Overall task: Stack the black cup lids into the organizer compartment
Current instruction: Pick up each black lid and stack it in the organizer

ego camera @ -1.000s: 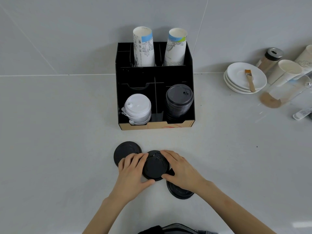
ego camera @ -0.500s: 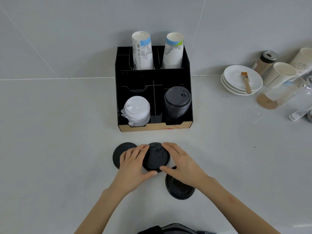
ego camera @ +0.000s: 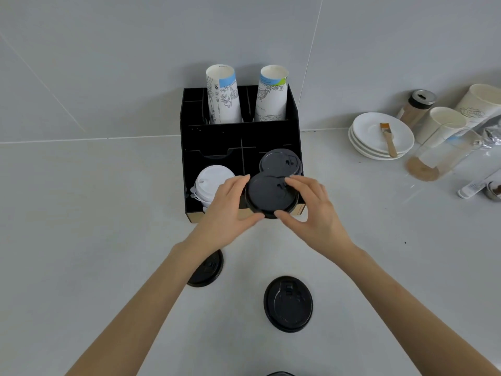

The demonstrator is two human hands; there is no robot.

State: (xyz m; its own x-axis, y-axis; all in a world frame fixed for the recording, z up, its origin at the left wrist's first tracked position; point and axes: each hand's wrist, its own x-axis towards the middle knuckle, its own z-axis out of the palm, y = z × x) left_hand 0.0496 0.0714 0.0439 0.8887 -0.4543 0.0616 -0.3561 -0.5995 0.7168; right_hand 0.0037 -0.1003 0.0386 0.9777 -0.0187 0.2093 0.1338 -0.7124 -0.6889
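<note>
- Black round plastic cup lid (ego camera: pixel 269 195), dome side up, is being held between both hands just in front of and partly over the front edge of the black box-shaped organizer (ego camera: pixel 189 158) with its tan front lip.
- Left hand (ego camera: pixel 226 213) is pinching the lid's left rim, thumb under the near edge and fingers curled along the far-left edge; right hand (ego camera: pixel 314 213) is mirroring it on the right rim. Neither hand is closed flat; both are gripping only at the edge.
- Stack of matching black lids (ego camera: pixel 280 161) is already sitting in the organizer's front right compartment, just behind the held lid. Stack of white plastic lids (ego camera: pixel 212 180) is filling the front left compartment, partly hidden by the left hand.
- Two more loose black lids are lying on the pale grey counter (ego camera: pixel 81 240): one (ego camera: pixel 288 303) in the open between the forearms, one (ego camera: pixel 207 270) half hidden under the left forearm.
- Two tall printed paper cup stacks (ego camera: pixel 223 96) are standing in the rear compartments.
- Handling judgement: the lid is looking thin, light and slightly flexible, smooth enough to slip; squeezing hard would likely bow it. Rim grip at opposite sides seems right, keeping it level.
- Next move, as judged: centring it above the black stack and lowering so the rims nest; a tilted drop could leave it cocked against the compartment wall.
</note>
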